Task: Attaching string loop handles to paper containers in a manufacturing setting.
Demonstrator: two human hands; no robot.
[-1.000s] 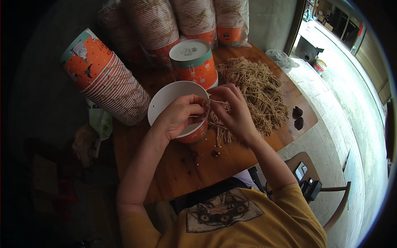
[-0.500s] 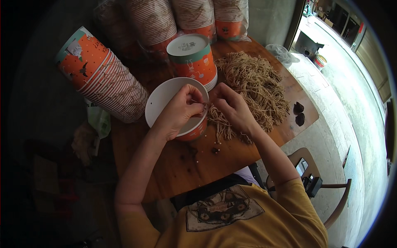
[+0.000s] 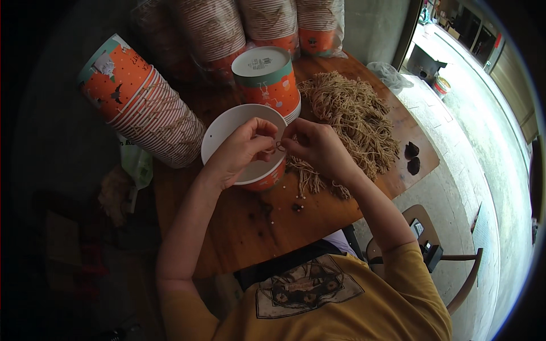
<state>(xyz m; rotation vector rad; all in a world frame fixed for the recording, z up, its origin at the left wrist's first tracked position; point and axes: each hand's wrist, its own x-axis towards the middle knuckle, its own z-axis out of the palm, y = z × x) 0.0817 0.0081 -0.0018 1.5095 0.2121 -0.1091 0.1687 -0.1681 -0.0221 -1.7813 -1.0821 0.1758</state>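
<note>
A white-lined paper bucket [image 3: 219, 128] with an orange outside stands upright on the wooden table before me, a small hole in its left wall. My left hand [image 3: 250, 146] reaches across its opening, fingers curled in a pinch at the right rim. There it meets my right hand [image 3: 315, 146], pinched just outside the rim. A small loop of tan cord [image 3: 280, 146] shows between the fingertips; much of it is hidden by the fingers. Beyond my right hand lies a big heap of tan cords [image 3: 358, 113], loose ends spilling toward me.
An upturned orange and green bucket stack [image 3: 264, 85] stands behind. A tall stack of buckets [image 3: 148, 108] leans at left. Wrapped bucket stacks [image 3: 213, 28] line the back. Two dark lumps [image 3: 412, 157] lie near the right edge, and a chair [image 3: 418, 219] holds a phone.
My right hand has moved slightly down and in toward the left fingertips. A small cord loop now shows between them. The bucket stays in place.
</note>
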